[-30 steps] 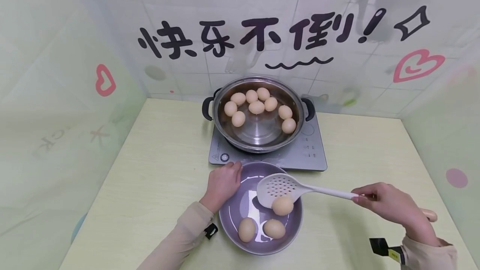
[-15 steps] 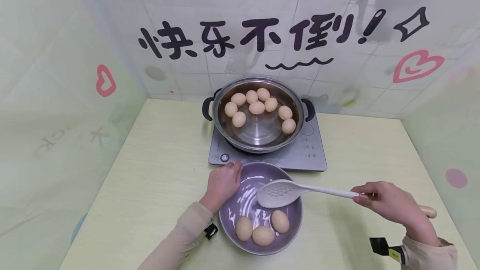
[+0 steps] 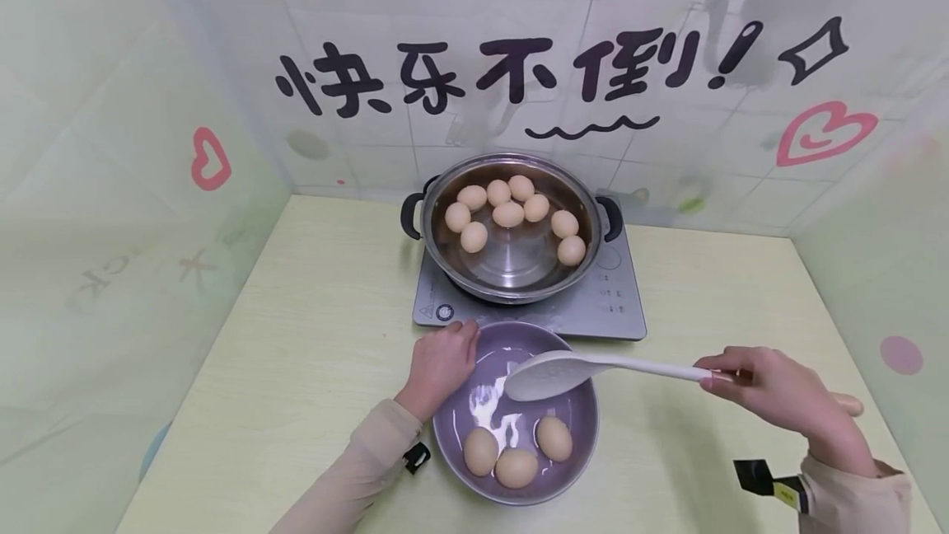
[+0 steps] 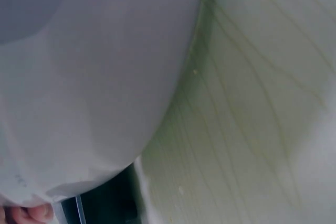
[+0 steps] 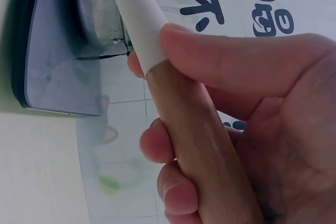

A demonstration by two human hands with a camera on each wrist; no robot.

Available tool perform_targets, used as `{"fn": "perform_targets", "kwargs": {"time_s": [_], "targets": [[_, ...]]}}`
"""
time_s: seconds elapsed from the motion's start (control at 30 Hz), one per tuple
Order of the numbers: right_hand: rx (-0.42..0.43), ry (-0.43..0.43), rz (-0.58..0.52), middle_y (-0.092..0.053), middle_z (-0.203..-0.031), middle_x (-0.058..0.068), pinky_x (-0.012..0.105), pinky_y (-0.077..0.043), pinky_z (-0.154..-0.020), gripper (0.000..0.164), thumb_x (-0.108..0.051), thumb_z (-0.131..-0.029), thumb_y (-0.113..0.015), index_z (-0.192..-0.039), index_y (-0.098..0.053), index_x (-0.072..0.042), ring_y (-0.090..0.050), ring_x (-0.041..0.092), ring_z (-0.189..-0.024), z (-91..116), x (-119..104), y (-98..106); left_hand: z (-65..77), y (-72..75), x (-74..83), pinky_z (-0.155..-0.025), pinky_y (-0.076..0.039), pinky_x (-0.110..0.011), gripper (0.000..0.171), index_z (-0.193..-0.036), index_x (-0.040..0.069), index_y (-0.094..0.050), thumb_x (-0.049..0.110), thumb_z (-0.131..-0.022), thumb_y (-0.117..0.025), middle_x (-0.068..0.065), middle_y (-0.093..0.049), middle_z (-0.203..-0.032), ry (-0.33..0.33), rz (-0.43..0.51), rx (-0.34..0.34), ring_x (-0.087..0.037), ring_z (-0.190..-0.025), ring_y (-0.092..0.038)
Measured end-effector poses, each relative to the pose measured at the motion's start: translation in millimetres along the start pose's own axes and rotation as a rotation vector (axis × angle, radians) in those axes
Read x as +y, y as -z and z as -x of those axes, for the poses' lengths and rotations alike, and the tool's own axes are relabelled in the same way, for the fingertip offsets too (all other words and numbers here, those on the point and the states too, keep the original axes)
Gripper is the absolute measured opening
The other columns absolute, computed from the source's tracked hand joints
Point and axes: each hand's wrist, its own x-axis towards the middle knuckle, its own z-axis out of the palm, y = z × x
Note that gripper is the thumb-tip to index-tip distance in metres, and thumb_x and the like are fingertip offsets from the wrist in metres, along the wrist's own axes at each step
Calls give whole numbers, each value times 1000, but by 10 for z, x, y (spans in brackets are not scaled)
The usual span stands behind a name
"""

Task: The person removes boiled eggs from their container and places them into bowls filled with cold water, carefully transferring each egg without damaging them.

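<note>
My left hand (image 3: pixel 443 361) holds the rim of a purple bowl (image 3: pixel 463 414) at its upper left; its fingertips (image 4: pixel 39 213) show against the bowl's outside in the left wrist view. Three eggs (image 3: pixel 516 468) lie in the near part of the bowl, with shiny water around them. With thumb and curled fingers, my right hand (image 3: pixel 774 390) grips the wooden handle (image 5: pixel 202 145) of a white slotted spoon (image 3: pixel 552 376). The spoon's head, tipped to one side and bearing no egg, is over the far half of the bowl.
Behind the bowl, a steel pot (image 3: pixel 511 291) with black side handles stands on a grey induction cooker (image 3: pixel 593 316). Several eggs (image 3: pixel 507 214) lie inside the pot. A printed backdrop (image 3: pixel 356 163) closes off the table's back and both sides.
The egg on the spoon's edge has slid into the bowl beside the other two, which shifted a little. My right hand has tilted the spoon further. The left hand stays at the rim.
</note>
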Motion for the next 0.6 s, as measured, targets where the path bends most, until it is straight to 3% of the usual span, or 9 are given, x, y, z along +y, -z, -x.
{"fn": "perform_targets", "kwargs": {"time_s": [0.27,0.6], "targets": [[73,13,-28,-43,-60,-13,22,-27,-47,15,-20,-81,-67,-94,-69,-15,-35,-1,-54,-54,-42,43,1,-16,-7,-37,-37,-30,10,-78,11,-60,19,-84,-58,-2,-57,-62,-7,5,4,-20,-42,-51],[165,55,-149,-40,-57,-10,23,-28,-43,17,-15,-83,-65,-99,-67,-8,-34,3,-50,-189,-161,61,7,-13,-6,-37,-37,-30,11,-75,11,-60,19,-84,-58,-2,-56,-61,-13,14,22,-20,-41,-50]]}}
